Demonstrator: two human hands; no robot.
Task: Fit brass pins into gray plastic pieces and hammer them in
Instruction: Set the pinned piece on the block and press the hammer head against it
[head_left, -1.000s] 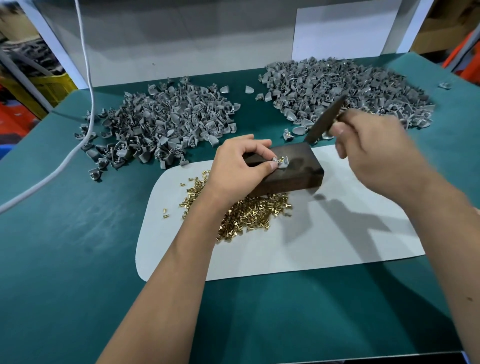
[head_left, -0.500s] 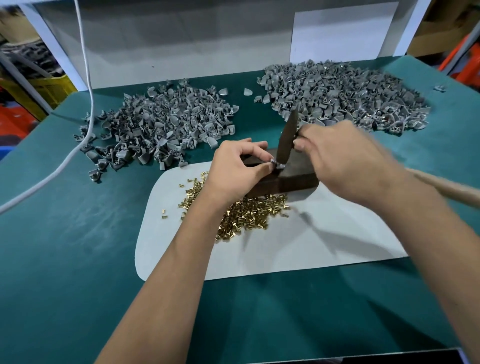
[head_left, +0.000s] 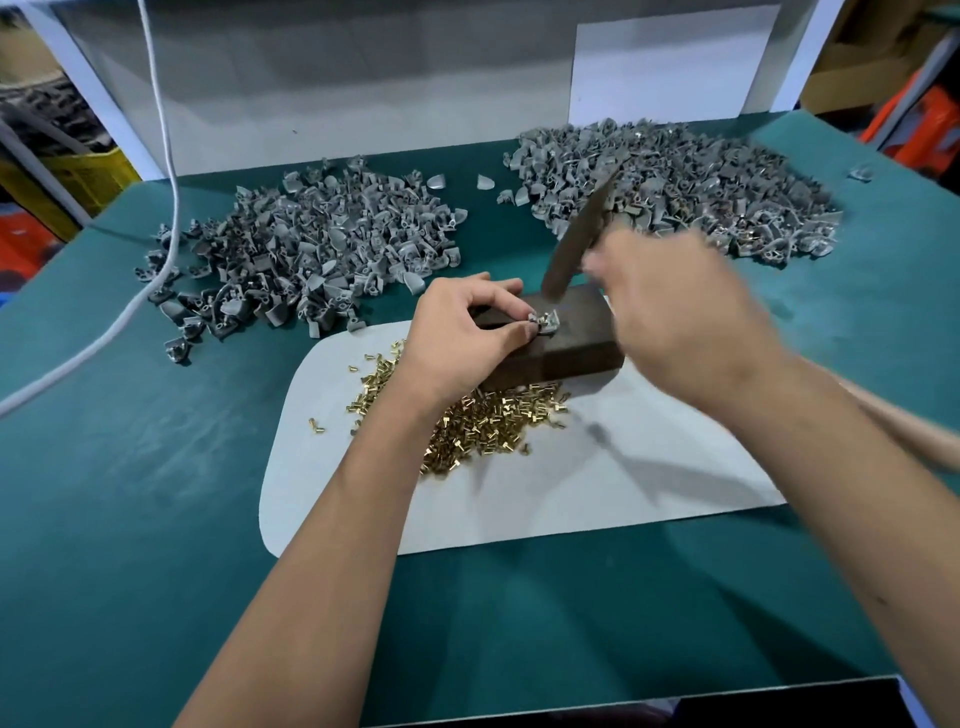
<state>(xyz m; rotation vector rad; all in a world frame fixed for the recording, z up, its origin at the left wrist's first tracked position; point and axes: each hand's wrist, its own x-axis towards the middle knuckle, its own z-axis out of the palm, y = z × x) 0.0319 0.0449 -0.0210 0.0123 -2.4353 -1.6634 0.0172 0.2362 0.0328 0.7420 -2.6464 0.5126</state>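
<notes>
Nearest the camera, two bare forearms reach out over the green table cover (head_left: 130, 519) and a pale mat (head_left: 597, 493); on the mat's near-left part lies a loose heap of brass pins (head_left: 483, 423), a good many of them, so plenty of fitting is left to do; just beyond the heap sits a dark block (head_left: 576, 345) that serves as the anvil. The left hand (head_left: 457, 332) rests against the block's left end, thumb and fingertips pinching a single gray plastic piece (head_left: 546, 322) on the block's top face; a glint at the piece may be a pin seated in it, though it is too small to tell how deep it sits. The right hand (head_left: 680, 317), blurred, has its fingers curled round the handle of a hammer (head_left: 579, 244), whose dark head stands tilted above the block and just behind the piece; by my judgement this is the middle of the striking step on one piece. Farther back lie two large piles well apart: the left pile of gray pieces (head_left: 311, 254) shows no brass; the right pile of gray pieces (head_left: 675, 187) shows brass specks here and there, so it is likely the finished lot; the two look about equal, suggesting roughly the halfway mark. A white cable (head_left: 166, 156) hangs at far left; no brand, label or writing can be read anywhere.
</notes>
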